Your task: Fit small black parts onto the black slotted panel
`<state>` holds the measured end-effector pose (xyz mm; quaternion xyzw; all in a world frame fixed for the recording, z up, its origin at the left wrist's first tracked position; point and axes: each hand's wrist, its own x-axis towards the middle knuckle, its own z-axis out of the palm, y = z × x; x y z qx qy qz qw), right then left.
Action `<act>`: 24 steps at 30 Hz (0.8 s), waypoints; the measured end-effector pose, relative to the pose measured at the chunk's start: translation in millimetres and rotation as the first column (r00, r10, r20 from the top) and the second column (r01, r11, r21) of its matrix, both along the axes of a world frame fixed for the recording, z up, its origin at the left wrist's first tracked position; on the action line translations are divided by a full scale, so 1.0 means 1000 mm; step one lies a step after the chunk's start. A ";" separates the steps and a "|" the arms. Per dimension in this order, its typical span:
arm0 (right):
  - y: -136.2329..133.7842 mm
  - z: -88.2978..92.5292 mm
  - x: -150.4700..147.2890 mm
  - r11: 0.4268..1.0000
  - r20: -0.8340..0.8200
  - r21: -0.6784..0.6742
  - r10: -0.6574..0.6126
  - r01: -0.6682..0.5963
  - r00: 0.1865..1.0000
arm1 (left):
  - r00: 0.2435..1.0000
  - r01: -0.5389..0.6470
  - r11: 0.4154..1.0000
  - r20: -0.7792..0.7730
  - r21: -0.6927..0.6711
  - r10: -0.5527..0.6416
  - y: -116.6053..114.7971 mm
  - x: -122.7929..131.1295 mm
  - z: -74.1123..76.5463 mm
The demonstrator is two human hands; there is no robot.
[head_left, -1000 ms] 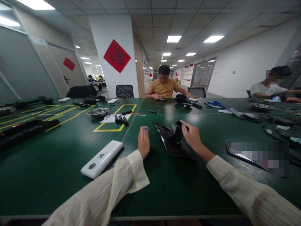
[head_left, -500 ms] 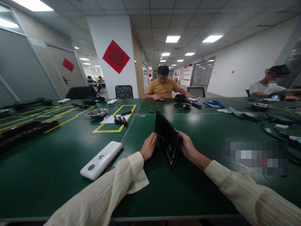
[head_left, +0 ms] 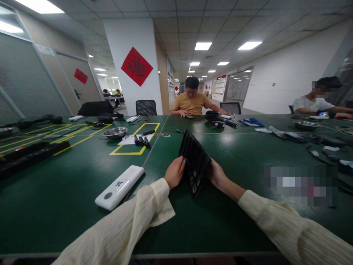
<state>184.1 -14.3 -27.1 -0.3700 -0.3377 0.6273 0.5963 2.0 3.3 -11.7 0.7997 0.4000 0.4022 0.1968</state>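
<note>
A black, thin-rimmed tray divided into small compartments [head_left: 196,163] is held tilted up on edge over the green table [head_left: 171,235]. My right hand [head_left: 220,176] grips it by its right side, the fingers hidden behind it. At the tray's left side, my left hand [head_left: 175,172] has thumb and fingers pinched together. A tiny bluish bit [head_left: 185,161] shows at those fingertips, too small to name. Whether the left fingers also touch the tray, I cannot tell. Left of my left hand lies a white power bank marked 26 [head_left: 120,187].
Beyond it stand a metal bowl [head_left: 115,133] and several small black parts [head_left: 142,141] by yellow tape. A long black case [head_left: 33,156] lies far left. Cables and pouches [head_left: 289,133] spread along the right. A person [head_left: 193,99] sits opposite, another [head_left: 316,103] at far right.
The tray has turned so that more of its compartmented face shows towards me, and it has shifted slightly left. My right hand moved a little left with it; my left hand stays pinched at its edge.
</note>
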 end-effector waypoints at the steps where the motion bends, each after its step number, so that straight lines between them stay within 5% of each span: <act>1: 0.000 0.001 -0.001 1.000 -0.001 0.001 -0.002 0.002 1.000 | 1.000 -0.002 1.000 -0.007 -0.001 0.002 0.000 0.000 0.000; 10: -0.004 0.006 -0.003 0.997 0.004 0.050 0.050 -0.050 0.999 | 0.976 -0.063 0.998 -0.208 0.031 0.068 0.004 -0.002 0.005; 18: -0.002 0.001 -0.002 0.999 -0.031 0.044 0.027 -0.026 0.999 | 0.876 -0.094 0.982 -0.455 0.164 0.160 0.001 -0.006 0.009; 24: -0.002 -0.001 -0.002 0.999 -0.008 0.053 0.003 -0.002 1.000 | 0.818 -0.133 0.984 -0.548 0.117 0.176 0.000 -0.004 0.013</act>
